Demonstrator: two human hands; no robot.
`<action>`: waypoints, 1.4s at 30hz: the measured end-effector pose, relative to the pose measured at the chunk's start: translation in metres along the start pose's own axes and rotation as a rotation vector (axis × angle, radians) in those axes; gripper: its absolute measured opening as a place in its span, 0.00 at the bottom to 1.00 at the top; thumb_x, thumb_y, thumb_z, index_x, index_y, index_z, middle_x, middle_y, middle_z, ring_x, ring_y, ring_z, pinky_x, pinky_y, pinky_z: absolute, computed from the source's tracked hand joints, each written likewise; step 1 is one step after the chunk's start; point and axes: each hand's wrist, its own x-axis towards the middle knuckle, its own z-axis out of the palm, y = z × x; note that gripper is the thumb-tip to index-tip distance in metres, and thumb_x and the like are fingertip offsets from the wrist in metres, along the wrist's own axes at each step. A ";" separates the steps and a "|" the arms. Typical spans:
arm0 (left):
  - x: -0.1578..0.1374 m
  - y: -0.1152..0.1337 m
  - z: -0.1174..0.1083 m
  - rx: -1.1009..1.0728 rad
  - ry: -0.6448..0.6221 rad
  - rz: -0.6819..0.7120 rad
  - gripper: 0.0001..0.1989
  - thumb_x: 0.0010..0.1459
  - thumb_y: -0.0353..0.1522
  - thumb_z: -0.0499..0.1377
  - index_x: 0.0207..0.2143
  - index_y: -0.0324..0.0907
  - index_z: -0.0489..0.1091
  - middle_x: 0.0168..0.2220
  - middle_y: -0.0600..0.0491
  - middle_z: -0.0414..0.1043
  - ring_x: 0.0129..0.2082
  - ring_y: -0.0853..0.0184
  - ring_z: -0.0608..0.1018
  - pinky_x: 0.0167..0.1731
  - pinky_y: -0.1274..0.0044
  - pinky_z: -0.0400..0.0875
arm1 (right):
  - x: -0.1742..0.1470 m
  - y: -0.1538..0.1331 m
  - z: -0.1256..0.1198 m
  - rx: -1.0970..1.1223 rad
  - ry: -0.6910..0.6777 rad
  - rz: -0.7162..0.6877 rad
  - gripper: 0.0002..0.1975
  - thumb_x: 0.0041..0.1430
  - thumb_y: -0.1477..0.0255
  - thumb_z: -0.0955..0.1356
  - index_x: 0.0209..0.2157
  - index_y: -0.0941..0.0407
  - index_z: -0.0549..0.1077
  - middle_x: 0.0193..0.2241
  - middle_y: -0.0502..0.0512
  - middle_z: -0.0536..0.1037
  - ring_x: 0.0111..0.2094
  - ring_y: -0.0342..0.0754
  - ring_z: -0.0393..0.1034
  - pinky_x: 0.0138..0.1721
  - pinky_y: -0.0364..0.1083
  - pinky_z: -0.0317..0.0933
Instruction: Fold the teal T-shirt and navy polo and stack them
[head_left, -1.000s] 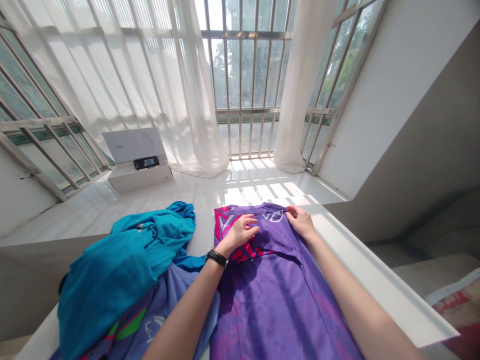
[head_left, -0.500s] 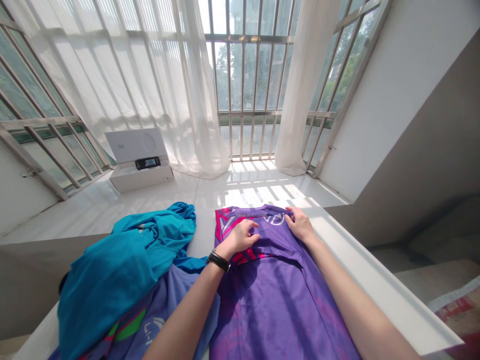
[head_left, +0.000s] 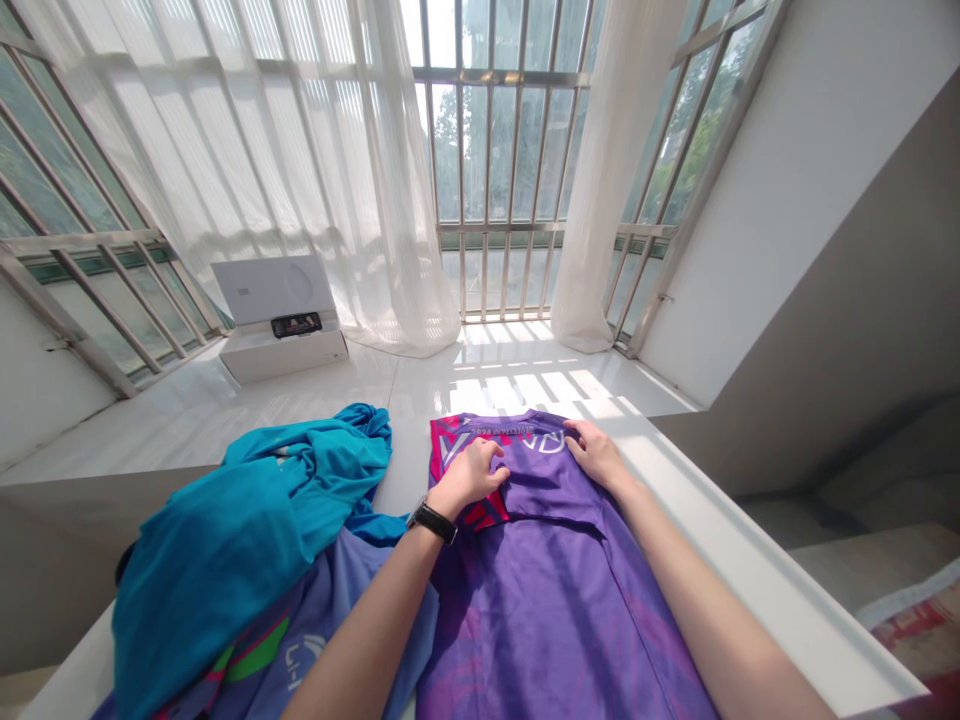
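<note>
A purple jersey (head_left: 555,600) with pink-red patches and white lettering lies spread before me, its upper part folded over in a layer. Above the left part of that layer is my left hand (head_left: 474,475), fingers loosely bent and thumb apart, with nothing held; it wears a black-strapped watch (head_left: 435,522). My right hand (head_left: 596,453) is at the jersey's upper right edge, its fingertips closed on the fabric. Left of the jersey, a crumpled teal garment (head_left: 225,540) rests on a blue-violet shirt (head_left: 360,580) with a green patch, partly under my left forearm.
The garments lie on a white ledge (head_left: 675,500) below a barred window (head_left: 499,150). An open white box (head_left: 285,358) with a phone (head_left: 296,325) on it stands at the back left. Sheer curtains (head_left: 405,250) hang down to the sill. A wall (head_left: 720,250) slopes at the right.
My right hand has shifted slightly left with the jersey's edge, and the lettering beside it now looks flatter and clearer. My left hand has moved slightly left.
</note>
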 end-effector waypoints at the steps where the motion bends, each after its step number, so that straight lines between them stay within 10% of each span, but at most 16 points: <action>1: -0.001 0.001 0.001 0.023 0.023 -0.013 0.14 0.62 0.38 0.61 0.47 0.41 0.76 0.49 0.46 0.76 0.39 0.61 0.80 0.45 0.71 0.75 | 0.000 0.000 0.000 -0.001 -0.004 0.001 0.17 0.62 0.70 0.65 0.51 0.52 0.76 0.50 0.58 0.79 0.32 0.47 0.73 0.44 0.50 0.69; 9: -0.007 0.012 0.006 0.331 0.055 -0.076 0.15 0.70 0.33 0.49 0.55 0.44 0.68 0.52 0.44 0.73 0.41 0.58 0.81 0.42 0.69 0.73 | 0.001 -0.003 -0.001 -0.016 0.005 0.007 0.12 0.64 0.69 0.64 0.45 0.53 0.77 0.47 0.59 0.78 0.33 0.48 0.73 0.43 0.50 0.68; 19: -0.003 0.000 0.010 0.205 0.059 -0.040 0.13 0.69 0.32 0.50 0.45 0.46 0.75 0.49 0.49 0.74 0.43 0.62 0.80 0.43 0.73 0.73 | -0.001 -0.003 -0.004 -0.033 -0.010 -0.040 0.09 0.59 0.76 0.63 0.33 0.53 0.74 0.37 0.53 0.78 0.33 0.47 0.73 0.41 0.48 0.68; 26: -0.001 0.002 0.012 0.155 0.176 -0.054 0.13 0.69 0.34 0.52 0.50 0.43 0.74 0.52 0.47 0.73 0.47 0.61 0.79 0.48 0.72 0.74 | 0.000 -0.002 -0.003 -0.055 0.008 -0.057 0.13 0.64 0.73 0.61 0.42 0.54 0.77 0.47 0.58 0.79 0.45 0.53 0.75 0.49 0.51 0.68; 42: -0.006 0.010 0.017 0.417 0.170 0.087 0.19 0.69 0.34 0.50 0.58 0.37 0.67 0.65 0.39 0.63 0.53 0.56 0.77 0.49 0.68 0.76 | -0.003 -0.003 -0.002 -0.138 -0.015 -0.039 0.16 0.66 0.69 0.62 0.48 0.54 0.78 0.52 0.59 0.77 0.41 0.51 0.77 0.48 0.50 0.70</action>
